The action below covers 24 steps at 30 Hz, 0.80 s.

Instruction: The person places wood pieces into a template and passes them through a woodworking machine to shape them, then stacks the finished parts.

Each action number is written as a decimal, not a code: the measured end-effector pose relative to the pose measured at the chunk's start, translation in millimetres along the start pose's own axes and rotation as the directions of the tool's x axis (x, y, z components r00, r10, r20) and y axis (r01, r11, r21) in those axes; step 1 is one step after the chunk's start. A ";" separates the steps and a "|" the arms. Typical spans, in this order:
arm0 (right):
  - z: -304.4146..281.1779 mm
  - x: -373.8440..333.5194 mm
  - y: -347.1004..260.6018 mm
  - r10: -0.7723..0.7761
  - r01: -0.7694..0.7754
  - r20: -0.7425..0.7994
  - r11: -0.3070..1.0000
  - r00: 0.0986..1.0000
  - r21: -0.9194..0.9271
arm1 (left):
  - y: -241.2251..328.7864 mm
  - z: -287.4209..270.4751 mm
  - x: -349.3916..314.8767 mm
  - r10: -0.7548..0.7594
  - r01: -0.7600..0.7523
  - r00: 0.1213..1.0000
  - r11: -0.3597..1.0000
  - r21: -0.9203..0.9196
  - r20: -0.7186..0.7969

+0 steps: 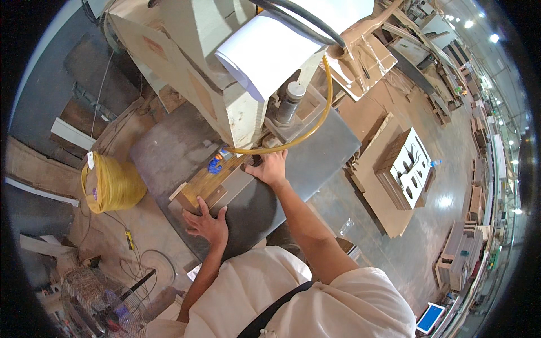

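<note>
A wooden jig [205, 181] with a brown board [234, 188] along its near side lies on a dark grey machine table [310, 169]. My left hand [209, 226] rests at the jig's left end, its fingers spread and the thumb apart. At the other end, close under the machine head, my right hand [270, 168] has its thumb and fingers bent round the board's end; some fingertips are hidden. Blue clamp-like fittings [215, 163] sit on the jig. Just beyond my right hand a yellow hose [324, 121] curves past a metal cylinder [292, 96].
The pale machine body [208, 84] rises ahead, with white paper sheets [265, 50] draped on it. A yellow sack [115, 183] stands at left, a fan [98, 304] lower left. To the right, stacked cut panels [414, 163] lie on brown sheets [375, 203] on the floor.
</note>
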State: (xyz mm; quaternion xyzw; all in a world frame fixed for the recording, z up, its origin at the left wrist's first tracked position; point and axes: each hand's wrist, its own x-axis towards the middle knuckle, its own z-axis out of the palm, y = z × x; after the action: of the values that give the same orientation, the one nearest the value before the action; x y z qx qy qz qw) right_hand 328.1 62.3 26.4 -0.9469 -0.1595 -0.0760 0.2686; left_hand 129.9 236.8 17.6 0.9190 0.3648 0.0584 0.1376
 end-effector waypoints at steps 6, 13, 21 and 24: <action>-5.2 2.7 -0.1 -0.008 0.013 -0.067 0.997 0.998 0.072 | 4.3 0.3 1.5 0.012 -0.012 1.000 1.000 0.000 -0.017; -7.3 3.9 3.4 0.019 -0.017 -0.038 0.997 0.999 0.070 | 10.7 -1.9 1.3 0.019 -0.019 1.000 1.000 -0.023 -0.023; -6.5 7.2 10.5 -0.022 0.030 -0.092 0.996 0.996 0.090 | 14.8 1.7 2.9 0.024 -0.025 0.999 0.999 -0.034 -0.035; -10.4 7.7 7.0 -0.019 0.030 -0.104 0.994 0.994 0.106 | 14.2 6.3 3.6 0.038 -0.039 0.998 0.999 -0.020 -0.056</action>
State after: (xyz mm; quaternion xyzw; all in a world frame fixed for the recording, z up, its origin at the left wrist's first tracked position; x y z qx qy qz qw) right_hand 337.2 53.1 33.6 -0.9239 -0.1609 -0.1194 0.3260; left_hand 143.1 228.0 15.8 0.9224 0.3502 0.0905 0.1358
